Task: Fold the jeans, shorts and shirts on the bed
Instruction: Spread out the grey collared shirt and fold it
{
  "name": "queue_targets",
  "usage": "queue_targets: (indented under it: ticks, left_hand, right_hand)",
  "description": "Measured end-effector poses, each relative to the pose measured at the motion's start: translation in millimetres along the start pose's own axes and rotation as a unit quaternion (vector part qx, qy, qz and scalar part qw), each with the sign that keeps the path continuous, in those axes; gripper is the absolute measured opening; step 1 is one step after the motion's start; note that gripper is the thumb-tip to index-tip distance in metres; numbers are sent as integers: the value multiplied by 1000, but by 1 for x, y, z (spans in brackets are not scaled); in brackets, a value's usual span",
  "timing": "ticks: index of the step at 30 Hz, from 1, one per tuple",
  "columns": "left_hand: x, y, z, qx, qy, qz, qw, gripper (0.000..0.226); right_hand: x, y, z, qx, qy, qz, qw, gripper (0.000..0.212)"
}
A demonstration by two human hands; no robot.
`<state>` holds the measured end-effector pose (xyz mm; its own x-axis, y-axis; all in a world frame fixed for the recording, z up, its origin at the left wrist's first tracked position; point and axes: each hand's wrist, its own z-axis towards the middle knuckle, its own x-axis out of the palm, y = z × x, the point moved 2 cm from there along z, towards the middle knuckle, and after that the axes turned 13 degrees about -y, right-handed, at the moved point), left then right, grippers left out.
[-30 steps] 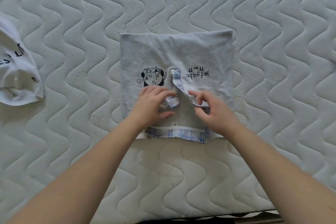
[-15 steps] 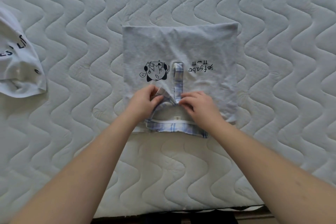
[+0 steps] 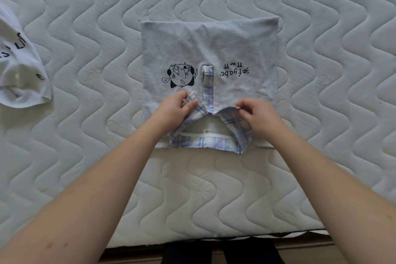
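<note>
Quilted mattress (image 3: 214, 188) bears a folded grey shirt (image 3: 205, 45), whose plaid collar's two tips are pinched by the left hand (image 3: 173, 111) and right hand (image 3: 260, 117).

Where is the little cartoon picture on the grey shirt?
In the head view, the cartoon sits left of the plaid placket on the grey shirt, just beyond the left hand.

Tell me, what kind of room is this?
Probably a bedroom. The white quilted mattress with wavy stitching fills the view, and a folded grey cotton shirt with a plaid collar lies on it. A crumpled white printed garment sits at the left.
</note>
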<state>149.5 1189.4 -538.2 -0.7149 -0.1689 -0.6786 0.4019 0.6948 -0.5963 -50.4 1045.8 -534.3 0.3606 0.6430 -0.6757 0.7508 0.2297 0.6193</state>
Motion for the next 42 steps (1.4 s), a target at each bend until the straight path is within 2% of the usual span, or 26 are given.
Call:
queue_targets:
  ticks: [2,4,6,8,11,14,17,20,22,24,26,28,31,33,37,40,42]
  left_hand:
    - [4,-4,4,24,20,47,998,26]
    - [9,-7,5,48,8,110,993,26]
    - [14,-10,2,59,-18,135,989,21]
    - [18,-12,-5,80,-56,126,987,37]
    - [13,-14,-22,119,-151,89,977,43]
    - [5,-5,-48,132,-207,80,966,40]
    - [3,9,-77,88,-239,107,961,50]
    - [11,24,-96,-13,-216,105,971,59]
    - [16,28,-99,-83,-179,42,979,54]
    - [17,27,-97,-124,-172,18,977,44]
    - [14,26,-93,-137,-196,15,971,40]
    - [10,24,-92,-135,-230,-35,963,37]
    - [8,27,-95,-130,-267,-117,948,36]
    - [13,31,-100,-125,-269,-125,947,38]
    - [28,42,-108,-176,-223,-129,950,51]
    - [33,46,-113,-214,-190,-196,938,61]
    - [33,47,-111,-257,-199,-266,908,59]
  right_hand:
    - [7,7,10,-10,1,-1,1000,13]
    - [16,12,18,-44,-5,-61,997,14]
    - [24,15,18,-88,-42,-153,983,22]
    - [26,17,12,-108,-90,-190,972,34]
    - [14,11,-5,-68,-167,-132,975,39]
    - [4,-1,-36,-10,-184,-107,977,35]
    - [12,-6,-74,-4,-143,-150,978,47]
    - [27,-3,-91,27,-88,-172,981,62]
    - [33,-1,-89,54,-73,-177,980,63]
    - [34,1,-84,75,-71,-184,978,55]
    - [30,5,-81,83,-81,-189,975,50]
    - [22,12,-83,57,-114,-180,975,46]
    - [10,19,-91,-30,-211,-70,974,43]
    - [10,14,-93,-48,-225,-1,973,46]
    - [23,-14,-100,95,-163,80,979,59]
    - [31,-29,-108,215,-203,172,940,56]
    - [35,-33,-108,294,-220,244,898,51]
